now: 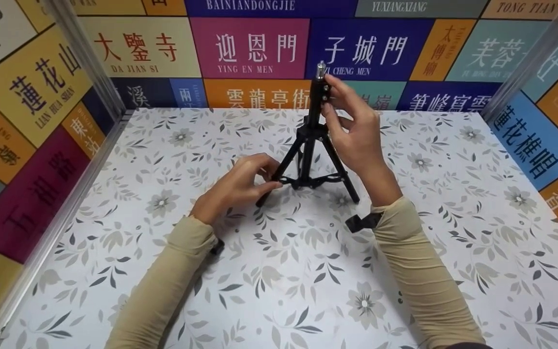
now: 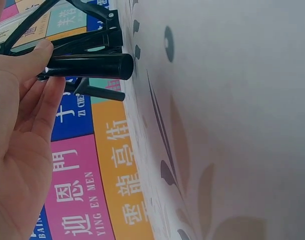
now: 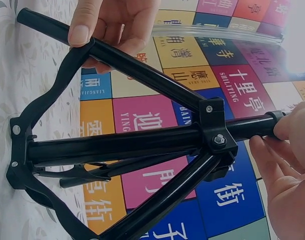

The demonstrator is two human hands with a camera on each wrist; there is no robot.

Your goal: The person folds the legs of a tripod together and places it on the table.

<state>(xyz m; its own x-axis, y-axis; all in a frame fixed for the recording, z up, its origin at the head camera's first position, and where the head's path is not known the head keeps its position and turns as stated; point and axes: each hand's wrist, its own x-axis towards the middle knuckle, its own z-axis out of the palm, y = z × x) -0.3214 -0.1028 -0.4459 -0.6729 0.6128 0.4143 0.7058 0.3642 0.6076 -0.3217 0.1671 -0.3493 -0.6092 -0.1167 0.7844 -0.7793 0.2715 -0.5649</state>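
A small black tripod [image 1: 308,150] stands on the table with its legs spread and a silver screw tip [image 1: 321,71] on top. My left hand [image 1: 242,182] pinches the left leg low down; in the left wrist view, thumb and fingers close around that leg [image 2: 92,66] just above its round foot. Higher up, my right hand [image 1: 359,133] holds the upper column from the right, thumb and index finger beside the small knobs. The right wrist view shows the centre tube [image 3: 117,143], the hinged collar [image 3: 216,137] and the braces, with the right hand's fingers [image 3: 280,170] at the column above the collar.
A white tabletop [image 1: 279,291] printed with grey leaves and flowers lies under the tripod. Colourful panels [image 1: 250,48] with Chinese lettering rise behind and at both sides. A metal post [image 1: 87,63] stands at the back left. Dark straps with small black pieces [image 1: 364,222] sit at the wrists.
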